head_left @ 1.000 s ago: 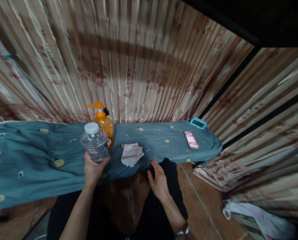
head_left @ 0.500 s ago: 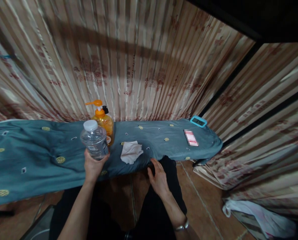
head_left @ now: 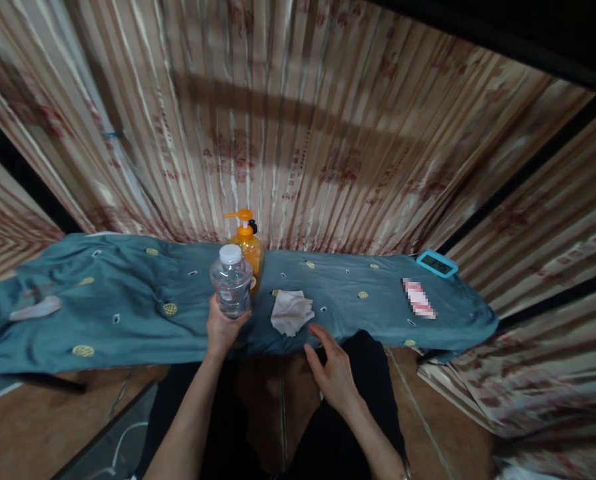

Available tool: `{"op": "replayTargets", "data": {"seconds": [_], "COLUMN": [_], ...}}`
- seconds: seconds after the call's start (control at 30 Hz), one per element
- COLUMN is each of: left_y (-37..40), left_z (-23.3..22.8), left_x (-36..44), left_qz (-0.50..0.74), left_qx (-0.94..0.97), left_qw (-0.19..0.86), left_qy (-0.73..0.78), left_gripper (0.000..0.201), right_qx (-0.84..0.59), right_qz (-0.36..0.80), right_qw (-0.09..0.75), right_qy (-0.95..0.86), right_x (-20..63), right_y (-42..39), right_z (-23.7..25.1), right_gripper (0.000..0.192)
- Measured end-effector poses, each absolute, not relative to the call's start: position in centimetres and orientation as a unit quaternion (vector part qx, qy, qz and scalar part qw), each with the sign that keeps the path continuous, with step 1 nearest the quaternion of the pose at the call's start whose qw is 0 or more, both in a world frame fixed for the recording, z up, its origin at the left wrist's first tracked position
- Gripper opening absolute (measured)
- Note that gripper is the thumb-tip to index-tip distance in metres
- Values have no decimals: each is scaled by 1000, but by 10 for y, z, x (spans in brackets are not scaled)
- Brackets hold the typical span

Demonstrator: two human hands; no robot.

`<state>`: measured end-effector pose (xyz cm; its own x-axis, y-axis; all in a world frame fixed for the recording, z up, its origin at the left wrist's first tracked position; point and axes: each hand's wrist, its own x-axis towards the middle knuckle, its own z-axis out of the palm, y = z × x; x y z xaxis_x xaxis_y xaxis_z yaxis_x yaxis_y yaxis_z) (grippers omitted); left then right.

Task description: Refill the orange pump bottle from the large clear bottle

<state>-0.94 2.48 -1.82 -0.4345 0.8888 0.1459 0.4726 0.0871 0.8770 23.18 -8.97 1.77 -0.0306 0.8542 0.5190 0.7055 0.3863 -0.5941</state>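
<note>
My left hand (head_left: 225, 327) is wrapped round the lower part of a clear plastic bottle (head_left: 232, 283) with a white screw cap, which stays upright. Right behind it stands an orange pump bottle (head_left: 252, 252), partly covered by the clear one. A crumpled white tissue (head_left: 291, 312) lies on the cloth to the right of the bottles. Close to the tissue's lower right corner, my right hand (head_left: 334, 367) hovers at the front edge with fingers apart and nothing in them.
A blue-green patterned cloth (head_left: 148, 333) covers the long narrow table. Toward its right end lie a blurred red-and-white packet (head_left: 419, 299) and a blue-framed digital clock (head_left: 437, 264). A pale object (head_left: 37, 309) rests at the far left. Striped curtains (head_left: 288, 133) hang behind.
The view has swung left, so everything sits further right and the table's left end shows. My right hand has come nearer the tissue. My left hand still holds the clear bottle.
</note>
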Motion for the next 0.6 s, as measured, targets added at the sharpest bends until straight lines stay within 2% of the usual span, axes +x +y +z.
{"op": "replayTargets", "data": {"seconds": [0.27,0.43,0.6], "left_y": [25,23,22], "left_z": [-23,-24,-23], "left_x": [-15,-17,-14], "left_qz": [482,495,510], "left_qx": [513,514,511], "left_qw": [244,260,269], "left_qy": [667,650,638], "left_gripper": [83,81,83], "right_qx": [-407,-425,-442], "right_qz": [59,-22,-71], "right_qw": [409,280,150], "right_qy": [-814,-861,-882], "right_x": [164,130,105], "right_y": [-19,34,62], "right_z": [123,175,191], "right_gripper": [38,45,64]}}
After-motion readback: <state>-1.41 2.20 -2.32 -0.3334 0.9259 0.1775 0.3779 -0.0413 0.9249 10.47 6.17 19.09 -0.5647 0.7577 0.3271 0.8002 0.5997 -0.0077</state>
